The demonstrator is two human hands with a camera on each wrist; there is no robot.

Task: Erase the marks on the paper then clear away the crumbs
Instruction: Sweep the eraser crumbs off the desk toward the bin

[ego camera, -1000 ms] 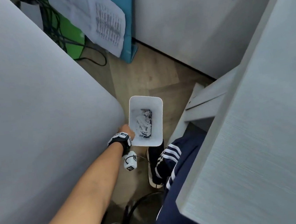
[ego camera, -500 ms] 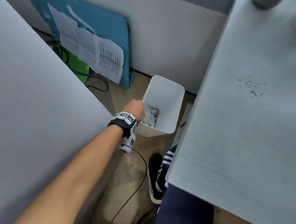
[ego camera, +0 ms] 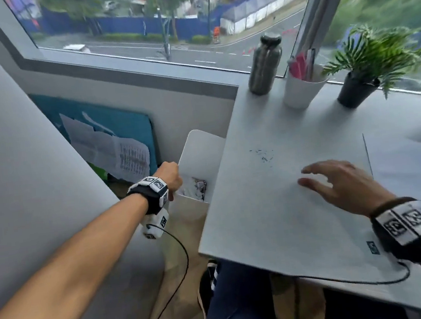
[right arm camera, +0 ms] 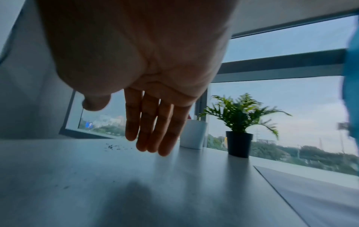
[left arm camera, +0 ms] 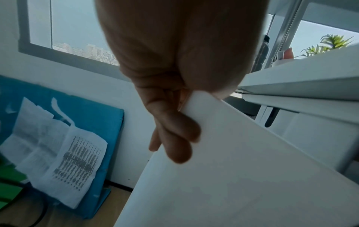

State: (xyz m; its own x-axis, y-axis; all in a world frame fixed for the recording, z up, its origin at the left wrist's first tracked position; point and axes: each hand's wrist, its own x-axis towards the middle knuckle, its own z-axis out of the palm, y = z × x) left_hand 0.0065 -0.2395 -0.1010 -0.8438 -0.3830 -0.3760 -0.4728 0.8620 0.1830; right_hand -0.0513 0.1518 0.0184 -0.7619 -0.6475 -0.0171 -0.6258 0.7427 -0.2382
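A small scatter of dark eraser crumbs (ego camera: pixel 263 155) (right arm camera: pixel 115 147) lies on the white desk (ego camera: pixel 263 231), close to its left edge. My left hand (ego camera: pixel 170 175) (left arm camera: pixel 174 135) grips the rim of a white waste bin (ego camera: pixel 201 152) (left arm camera: pixel 242 176), holding it raised beside the desk's left edge, with crumpled paper inside. My right hand (ego camera: pixel 336 182) (right arm camera: pixel 153 138) hovers flat over the desk, fingers straight and empty, right of and nearer than the crumbs. A sheet of paper (ego camera: pixel 412 164) lies at the desk's right.
At the back of the desk stand a grey bottle (ego camera: pixel 264 65), a white cup of pens (ego camera: pixel 300 87) and a potted plant (ego camera: pixel 366 72). A grey partition (ego camera: pixel 24 179) rises on my left. A blue board with papers (ego camera: pixel 114 143) leans on the wall.
My left hand has lifted the bin from the floor up to the desk's edge. The view has swung up to the desk, and my right hand has come into sight over it.
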